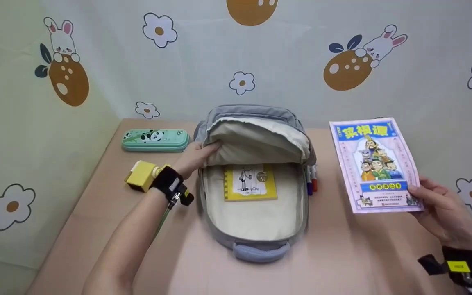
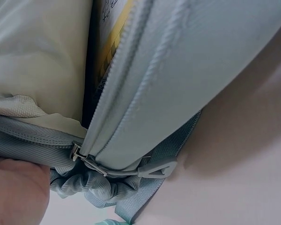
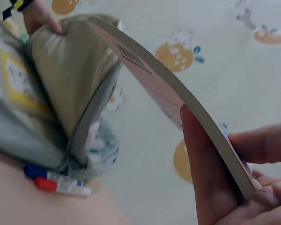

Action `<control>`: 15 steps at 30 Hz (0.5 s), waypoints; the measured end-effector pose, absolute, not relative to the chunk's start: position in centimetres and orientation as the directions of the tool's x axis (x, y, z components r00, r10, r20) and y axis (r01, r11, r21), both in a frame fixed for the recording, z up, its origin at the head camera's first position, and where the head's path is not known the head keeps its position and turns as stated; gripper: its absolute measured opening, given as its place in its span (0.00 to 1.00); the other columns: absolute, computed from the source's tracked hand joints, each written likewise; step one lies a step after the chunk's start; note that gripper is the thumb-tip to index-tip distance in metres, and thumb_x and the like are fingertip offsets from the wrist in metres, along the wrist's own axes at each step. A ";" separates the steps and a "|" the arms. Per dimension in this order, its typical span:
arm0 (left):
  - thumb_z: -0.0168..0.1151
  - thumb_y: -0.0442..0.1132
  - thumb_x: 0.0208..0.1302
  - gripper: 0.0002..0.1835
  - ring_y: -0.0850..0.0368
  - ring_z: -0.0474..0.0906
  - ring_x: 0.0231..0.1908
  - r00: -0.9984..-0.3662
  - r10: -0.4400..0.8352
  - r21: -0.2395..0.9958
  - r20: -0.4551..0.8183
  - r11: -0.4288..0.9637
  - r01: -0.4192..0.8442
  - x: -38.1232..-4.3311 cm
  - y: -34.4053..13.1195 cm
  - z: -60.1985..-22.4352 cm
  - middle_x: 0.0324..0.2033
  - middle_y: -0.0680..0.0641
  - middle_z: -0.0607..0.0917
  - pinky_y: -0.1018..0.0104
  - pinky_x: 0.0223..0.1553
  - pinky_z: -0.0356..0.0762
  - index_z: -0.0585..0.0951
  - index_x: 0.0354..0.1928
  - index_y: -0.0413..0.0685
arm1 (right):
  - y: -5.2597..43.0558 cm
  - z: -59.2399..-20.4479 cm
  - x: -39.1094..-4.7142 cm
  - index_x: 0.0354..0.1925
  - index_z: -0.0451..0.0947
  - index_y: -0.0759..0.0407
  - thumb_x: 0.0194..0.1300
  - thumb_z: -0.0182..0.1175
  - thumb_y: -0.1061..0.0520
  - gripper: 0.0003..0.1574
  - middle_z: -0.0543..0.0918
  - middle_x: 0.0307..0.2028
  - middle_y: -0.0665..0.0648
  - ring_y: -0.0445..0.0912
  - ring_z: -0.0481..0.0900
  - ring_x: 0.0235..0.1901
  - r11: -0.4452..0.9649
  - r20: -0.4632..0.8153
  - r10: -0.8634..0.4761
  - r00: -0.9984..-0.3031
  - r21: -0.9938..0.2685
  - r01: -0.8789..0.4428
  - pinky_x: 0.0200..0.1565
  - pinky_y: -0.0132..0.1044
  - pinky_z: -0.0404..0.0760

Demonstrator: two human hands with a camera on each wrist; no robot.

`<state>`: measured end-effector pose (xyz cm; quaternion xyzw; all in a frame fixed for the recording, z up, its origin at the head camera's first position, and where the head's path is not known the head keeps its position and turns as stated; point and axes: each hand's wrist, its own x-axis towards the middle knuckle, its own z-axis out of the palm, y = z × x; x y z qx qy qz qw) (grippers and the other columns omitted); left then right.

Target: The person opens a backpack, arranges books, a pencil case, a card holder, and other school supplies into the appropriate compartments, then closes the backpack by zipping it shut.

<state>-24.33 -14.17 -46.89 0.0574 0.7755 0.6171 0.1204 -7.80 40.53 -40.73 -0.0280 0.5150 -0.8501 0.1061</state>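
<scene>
A grey backpack (image 1: 256, 250) lies unzipped in the middle of the table, its cream lining showing. My left hand (image 1: 195, 159) holds the raised flap (image 1: 256, 143) by its left edge, thumb on the inner side. Inside the bag rests a yellow-edged notebook (image 1: 250, 183), its upper part hidden under the flap. To the right of the bag, my right hand (image 1: 445, 205) grips a pink and blue book (image 1: 377, 164) by its lower right corner. In the right wrist view the book (image 3: 178, 89) is seen edge-on between thumb and fingers, bending slightly.
A green panda pencil case (image 1: 156, 140) lies at the back left. Nearer stands a yellow block-like object (image 1: 141, 175), partly behind the left wrist. Blue and red markers (image 3: 61, 185) lie against the bag's right side. A patterned curtain (image 1: 195, 61) closes off the back.
</scene>
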 end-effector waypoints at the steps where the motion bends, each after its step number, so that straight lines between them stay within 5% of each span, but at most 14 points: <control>1: 0.64 0.60 0.68 0.27 0.50 0.79 0.48 -0.964 0.240 0.971 -0.113 0.232 -0.056 -24.4 -14.2 -46.9 0.47 0.44 0.85 0.59 0.52 0.74 0.83 0.51 0.41 | 40.2 -40.3 -7.6 0.62 0.78 0.59 0.80 0.40 0.71 0.25 0.85 0.55 0.63 0.55 0.87 0.49 -0.436 -0.039 -0.236 -0.971 -0.889 0.142 0.50 0.44 0.83; 9: 0.64 0.63 0.67 0.26 0.50 0.80 0.43 -0.965 0.239 0.969 -0.105 0.243 -0.045 -24.4 -14.2 -46.8 0.42 0.44 0.87 0.61 0.46 0.75 0.84 0.45 0.44 | 36.3 -38.8 -7.7 0.69 0.66 0.70 0.75 0.27 0.78 0.33 0.77 0.61 0.71 0.62 0.82 0.56 -0.456 0.147 -0.609 -0.779 -0.869 0.193 0.54 0.51 0.80; 15: 0.65 0.63 0.66 0.28 0.50 0.80 0.44 -0.967 0.224 0.966 -0.120 0.249 -0.062 -24.3 -14.1 -46.7 0.43 0.45 0.86 0.61 0.47 0.75 0.84 0.46 0.44 | 33.0 -40.0 -8.2 0.69 0.65 0.72 0.73 0.30 0.79 0.32 0.78 0.60 0.73 0.61 0.82 0.55 -0.390 0.106 -0.740 -0.665 -0.872 0.296 0.55 0.50 0.80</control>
